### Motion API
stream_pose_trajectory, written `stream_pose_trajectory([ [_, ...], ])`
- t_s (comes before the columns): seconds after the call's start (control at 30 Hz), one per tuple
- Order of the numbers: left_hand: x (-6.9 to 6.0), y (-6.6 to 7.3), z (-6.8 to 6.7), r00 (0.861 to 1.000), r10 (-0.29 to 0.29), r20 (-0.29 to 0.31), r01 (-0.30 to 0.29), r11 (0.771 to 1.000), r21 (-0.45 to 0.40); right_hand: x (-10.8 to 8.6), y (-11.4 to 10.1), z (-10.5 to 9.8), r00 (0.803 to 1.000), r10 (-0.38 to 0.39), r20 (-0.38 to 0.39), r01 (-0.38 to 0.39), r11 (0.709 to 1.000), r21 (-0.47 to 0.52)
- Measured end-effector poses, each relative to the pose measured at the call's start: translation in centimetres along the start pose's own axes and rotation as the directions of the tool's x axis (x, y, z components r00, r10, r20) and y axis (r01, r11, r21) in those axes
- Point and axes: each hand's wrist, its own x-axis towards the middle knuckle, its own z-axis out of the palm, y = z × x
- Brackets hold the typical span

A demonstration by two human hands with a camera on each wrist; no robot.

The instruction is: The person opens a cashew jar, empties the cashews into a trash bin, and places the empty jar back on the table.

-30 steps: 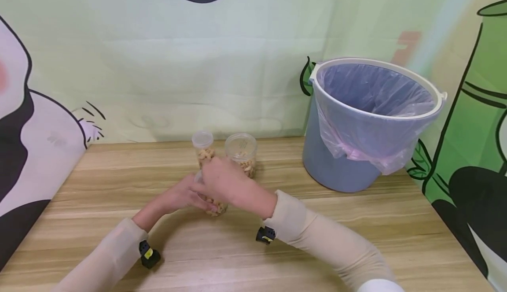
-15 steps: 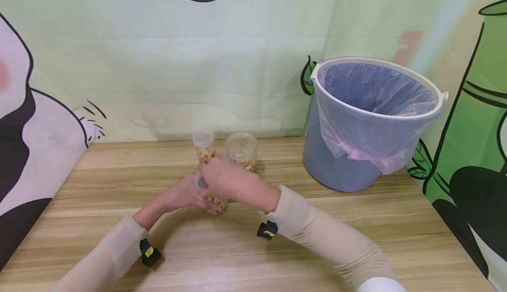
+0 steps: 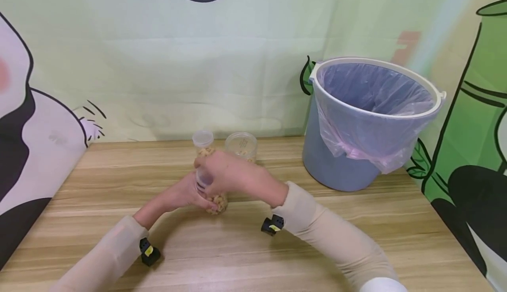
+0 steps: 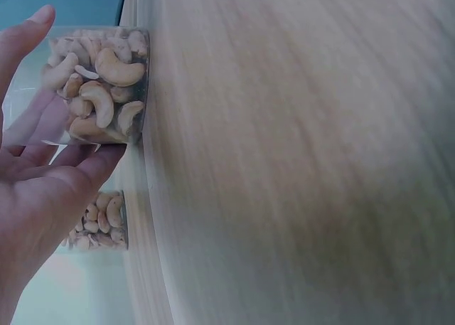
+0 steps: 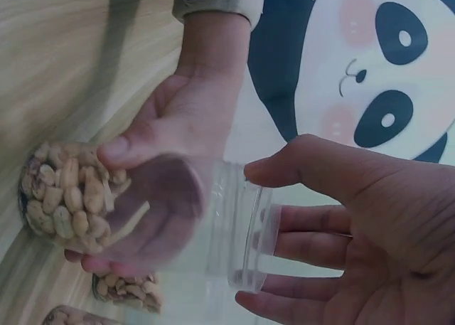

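Observation:
A clear plastic jar [image 4: 99, 87], partly filled with cashews, stands upright on the wooden table. My left hand [image 3: 185, 194] wraps round its body, thumb on one side and fingers on the other. Over the jar's mouth my right hand [image 3: 231, 171] pinches the clear lid [image 5: 267, 232] by its edge, thumb opposite the fingers. Whether the lid is still seated on the threads I cannot tell. Just behind the hands stand a slim lidded jar of nuts [image 3: 203, 138] and a wider lidded jar [image 3: 241, 144], both partly hidden by my right hand.
A blue bucket [image 3: 340, 164] with a white rim and a translucent bag liner stands at the table's back right. A printed cloth backdrop [image 3: 253, 63] rises directly behind the wooden table [image 3: 237, 256].
My right hand has shifted slightly up and its wrist has swung a little right, with the fingers turning at the lid. The left hand and jar stay in place.

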Motion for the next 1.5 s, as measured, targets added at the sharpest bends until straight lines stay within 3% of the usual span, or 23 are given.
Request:
stream_pose_trajectory([
  [0.23, -0.3, 0.1, 0.0, 0.998, -0.055, -0.04, 0.057, 0.997, 0.055, -0.6, 1.3, -0.7, 0.999, 0.027, -0.041, -0.026, 0.999, 0.024],
  [0.6, -0.1, -0.3, 0.1, 0.999, -0.035, -0.036, 0.036, 0.999, 0.014, -2.9, 5.1, -0.2, 0.992, 0.011, -0.124, 0.003, 0.993, 0.114],
  [0.9, 0.0, -0.2, 0.2, 0.999, -0.017, -0.037, 0.02, 0.998, 0.063, -4.2, 8.2, 1.2, 0.992, -0.016, -0.128, 0.024, 0.998, 0.063],
  [1.23, 0.0, -0.2, 0.1, 0.999, -0.01, -0.035, 0.012, 0.998, 0.055, -5.0, 10.6, 3.4, 0.989, 0.034, -0.145, -0.003, 0.978, 0.21],
  [1.5, 0.0, -0.1, 0.2, 0.999, -0.015, -0.041, 0.017, 0.998, 0.053, -4.3, 12.0, 4.4, 0.985, 0.097, -0.144, -0.039, 0.932, 0.361],
])
